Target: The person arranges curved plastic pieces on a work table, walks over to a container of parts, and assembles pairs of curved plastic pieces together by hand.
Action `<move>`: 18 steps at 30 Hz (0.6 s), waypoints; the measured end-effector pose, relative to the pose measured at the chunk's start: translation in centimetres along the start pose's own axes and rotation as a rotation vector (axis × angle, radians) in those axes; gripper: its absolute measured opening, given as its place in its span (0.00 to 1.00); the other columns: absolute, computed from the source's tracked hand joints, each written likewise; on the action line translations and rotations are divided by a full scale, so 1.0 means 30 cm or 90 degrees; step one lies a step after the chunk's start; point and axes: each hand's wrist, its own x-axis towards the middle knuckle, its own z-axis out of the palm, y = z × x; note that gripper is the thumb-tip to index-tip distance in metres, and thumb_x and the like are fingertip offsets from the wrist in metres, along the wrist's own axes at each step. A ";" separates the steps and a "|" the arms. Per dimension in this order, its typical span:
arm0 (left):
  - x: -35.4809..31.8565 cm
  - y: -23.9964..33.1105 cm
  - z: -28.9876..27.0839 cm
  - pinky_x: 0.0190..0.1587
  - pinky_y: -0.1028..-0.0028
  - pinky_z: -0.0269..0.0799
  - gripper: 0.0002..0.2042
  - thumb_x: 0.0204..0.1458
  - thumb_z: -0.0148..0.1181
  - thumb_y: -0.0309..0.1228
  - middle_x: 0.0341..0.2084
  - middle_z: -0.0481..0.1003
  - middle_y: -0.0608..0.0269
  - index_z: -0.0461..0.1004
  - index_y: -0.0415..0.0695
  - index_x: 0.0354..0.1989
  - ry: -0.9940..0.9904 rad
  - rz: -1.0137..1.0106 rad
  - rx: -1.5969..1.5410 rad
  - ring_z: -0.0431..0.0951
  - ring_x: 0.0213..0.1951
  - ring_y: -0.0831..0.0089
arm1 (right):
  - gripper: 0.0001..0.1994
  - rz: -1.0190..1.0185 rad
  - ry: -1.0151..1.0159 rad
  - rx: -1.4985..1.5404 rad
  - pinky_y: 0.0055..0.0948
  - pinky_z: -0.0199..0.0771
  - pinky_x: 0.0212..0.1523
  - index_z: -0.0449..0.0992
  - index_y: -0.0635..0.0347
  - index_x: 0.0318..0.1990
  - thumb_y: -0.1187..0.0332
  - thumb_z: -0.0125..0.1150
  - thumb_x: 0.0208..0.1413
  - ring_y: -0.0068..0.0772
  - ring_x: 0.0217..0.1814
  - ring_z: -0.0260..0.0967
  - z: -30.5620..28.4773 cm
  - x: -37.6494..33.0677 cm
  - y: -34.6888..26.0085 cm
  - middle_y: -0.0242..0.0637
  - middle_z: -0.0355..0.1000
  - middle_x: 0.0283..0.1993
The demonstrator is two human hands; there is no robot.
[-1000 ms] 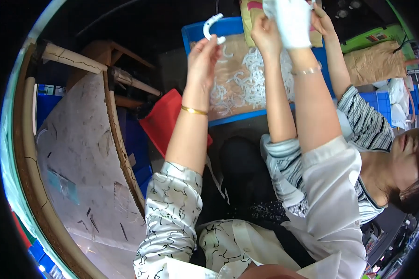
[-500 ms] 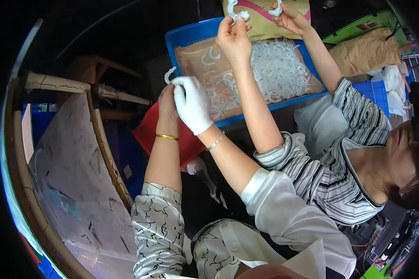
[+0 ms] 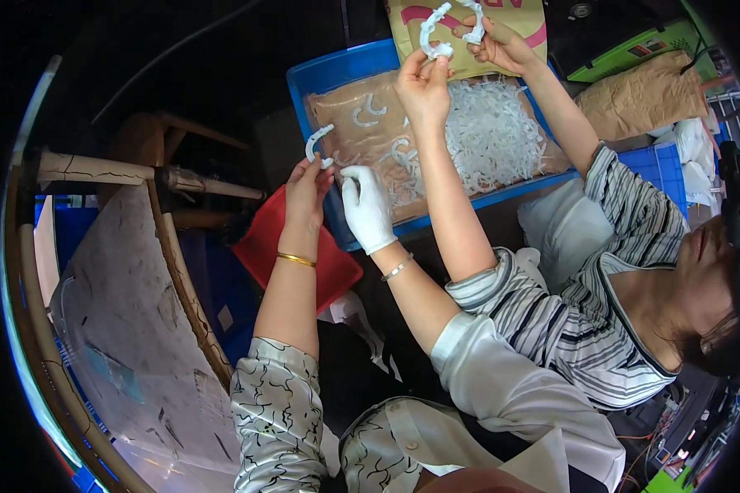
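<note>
My left hand [image 3: 306, 193], bare and with a gold bangle at the wrist, pinches a white C-shaped plastic piece [image 3: 312, 145] by its lower end. Beside it, my right hand [image 3: 368, 209] wears a white glove. Its fingers are curled together near the left rim of the blue tray [image 3: 301, 90]; whatever they hold, if anything, is too small to make out. Below my hands sits a red tray [image 3: 337, 275], partly covered by my left wrist. A few curved white pieces [image 3: 370, 108] lie on the brown lining of the blue tray.
A big heap of white plastic bits [image 3: 493, 127] fills the blue tray's right side. At my right, a co-worker in a striped shirt [image 3: 563, 329] holds white curved pieces over the tray. Behind it stands a yellow sack [image 3: 469, 62]. A tube-framed board [image 3: 131, 329] is at my left.
My hands have moved apart, the gloved one to the right and down. The C-shaped piece in my left hand now shows more fully. The co-worker's hands have come closer together.
</note>
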 end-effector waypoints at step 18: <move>0.031 0.006 -0.067 0.44 0.75 0.73 0.08 0.58 0.59 0.32 0.37 0.77 0.65 0.73 0.44 0.43 -0.003 -0.015 0.073 0.79 0.39 0.74 | 0.11 0.156 -0.072 -0.044 0.41 0.71 0.51 0.75 0.60 0.45 0.67 0.52 0.59 0.52 0.49 0.72 0.077 0.025 0.125 0.51 0.75 0.44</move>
